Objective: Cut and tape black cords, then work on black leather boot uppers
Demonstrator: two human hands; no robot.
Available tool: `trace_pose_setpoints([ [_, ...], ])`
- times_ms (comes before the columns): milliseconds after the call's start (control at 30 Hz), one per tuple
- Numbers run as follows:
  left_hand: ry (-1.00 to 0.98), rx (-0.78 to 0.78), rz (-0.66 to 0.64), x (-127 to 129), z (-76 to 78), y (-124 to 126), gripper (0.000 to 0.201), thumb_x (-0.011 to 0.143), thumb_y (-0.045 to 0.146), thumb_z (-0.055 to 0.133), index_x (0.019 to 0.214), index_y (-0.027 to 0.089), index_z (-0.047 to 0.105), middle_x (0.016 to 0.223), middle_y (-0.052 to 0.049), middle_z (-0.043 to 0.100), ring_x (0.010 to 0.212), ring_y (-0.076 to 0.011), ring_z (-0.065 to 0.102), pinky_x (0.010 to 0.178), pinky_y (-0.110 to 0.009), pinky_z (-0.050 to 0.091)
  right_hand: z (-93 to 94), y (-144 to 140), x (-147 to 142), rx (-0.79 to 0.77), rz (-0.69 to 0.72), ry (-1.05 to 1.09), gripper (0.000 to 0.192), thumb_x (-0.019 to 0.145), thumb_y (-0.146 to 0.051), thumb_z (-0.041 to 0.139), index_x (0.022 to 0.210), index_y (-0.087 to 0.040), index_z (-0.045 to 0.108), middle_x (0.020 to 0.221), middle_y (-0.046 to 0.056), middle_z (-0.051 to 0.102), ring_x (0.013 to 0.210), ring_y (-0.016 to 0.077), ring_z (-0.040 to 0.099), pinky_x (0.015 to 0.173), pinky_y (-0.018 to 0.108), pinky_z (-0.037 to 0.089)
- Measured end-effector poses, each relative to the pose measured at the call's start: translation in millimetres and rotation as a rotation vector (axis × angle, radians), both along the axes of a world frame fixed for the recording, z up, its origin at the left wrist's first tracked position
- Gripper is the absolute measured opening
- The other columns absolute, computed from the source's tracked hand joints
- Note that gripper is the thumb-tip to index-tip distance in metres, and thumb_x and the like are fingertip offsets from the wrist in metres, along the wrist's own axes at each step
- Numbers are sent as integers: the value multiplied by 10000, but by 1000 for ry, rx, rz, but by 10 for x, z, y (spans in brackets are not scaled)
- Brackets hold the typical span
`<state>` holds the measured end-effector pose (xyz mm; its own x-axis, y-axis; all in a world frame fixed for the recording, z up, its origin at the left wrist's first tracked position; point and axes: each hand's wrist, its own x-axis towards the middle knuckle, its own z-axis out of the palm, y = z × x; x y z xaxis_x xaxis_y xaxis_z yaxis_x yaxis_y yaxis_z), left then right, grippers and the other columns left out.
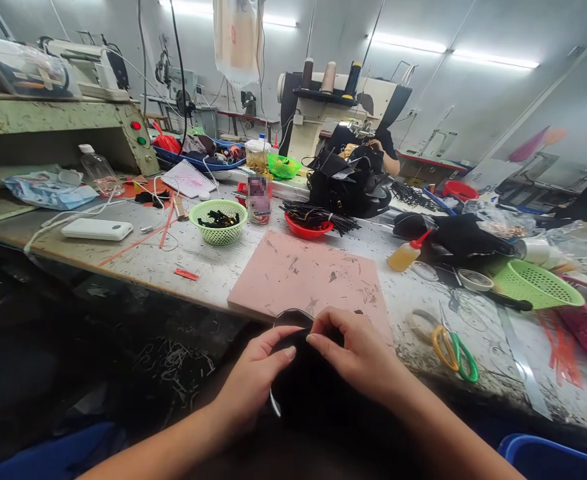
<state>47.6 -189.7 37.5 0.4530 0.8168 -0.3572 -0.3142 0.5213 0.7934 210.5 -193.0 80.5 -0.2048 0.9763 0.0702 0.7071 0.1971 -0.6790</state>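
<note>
While both hands pinch black piece (298, 363), no legible writing

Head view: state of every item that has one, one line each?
left hand: pinching the black piece
right hand: pinching the black piece
black piece: held at the pink board's near edge
pink board: flat, scuffed
scissors: lying flat, untouched
glue bottle: tipped over, capped
green basket: tilted

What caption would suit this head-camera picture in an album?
Both hands, left hand and right hand, pinch a black piece at the edge of a pink cutting mat.
</note>
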Motion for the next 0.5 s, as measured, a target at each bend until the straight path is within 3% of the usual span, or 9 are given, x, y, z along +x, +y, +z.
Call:
trace_pose_setpoints([
  [333,6,15,1,7,19,-14,308,685,230,661,992,203,660,799,-32,694,751,-168,603,718,-265,462,-26,-7,-14,52,-14,-15,89,768,-203,554,681,-188,554,633,-12,598,606,138,530,575,258,381],
  [500,25,55,-22,-1,38,-13,240,697,225,647,935,193,645,759,-14,672,704,-140,582,664,-230,452,-35,-30,-37,46,-43,-44,81,760,-199,546,679,-191,552,635,-8,598,608,148,524,582,270,378],
])
